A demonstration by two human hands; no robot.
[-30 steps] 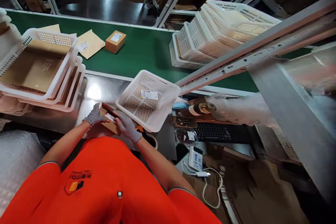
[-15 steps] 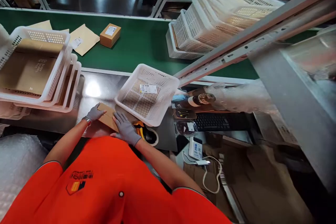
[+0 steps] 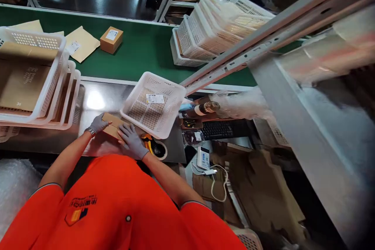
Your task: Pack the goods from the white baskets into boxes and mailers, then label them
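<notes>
A small brown cardboard box (image 3: 110, 128) lies on the metal bench close to my body. My left hand (image 3: 99, 123), in a grey glove, grips its far left end. Gloved as well, my right hand (image 3: 130, 140) lies over the box's right part, fingers on top and holding it from that side. Just right of that hand is a yellow and black tape dispenser (image 3: 150, 145) with a roll of tape. A white perforated basket (image 3: 172, 109) stands beyond the box, a white label slip (image 3: 155, 98) inside it.
At left stand stacked white baskets (image 3: 47, 97) with flat brown cardboard. On the green belt (image 3: 140, 47) lie padded envelopes (image 3: 82, 45), a labelled box (image 3: 111, 40) and more stacked baskets (image 3: 199, 31). A slanted metal post (image 3: 228, 62), keyboard (image 3: 222, 129) and white corded device (image 3: 203, 158) are at right.
The view has swung right, so the scene sits further left in the picture. Both hands stay on the box, with little visible change in their grip.
</notes>
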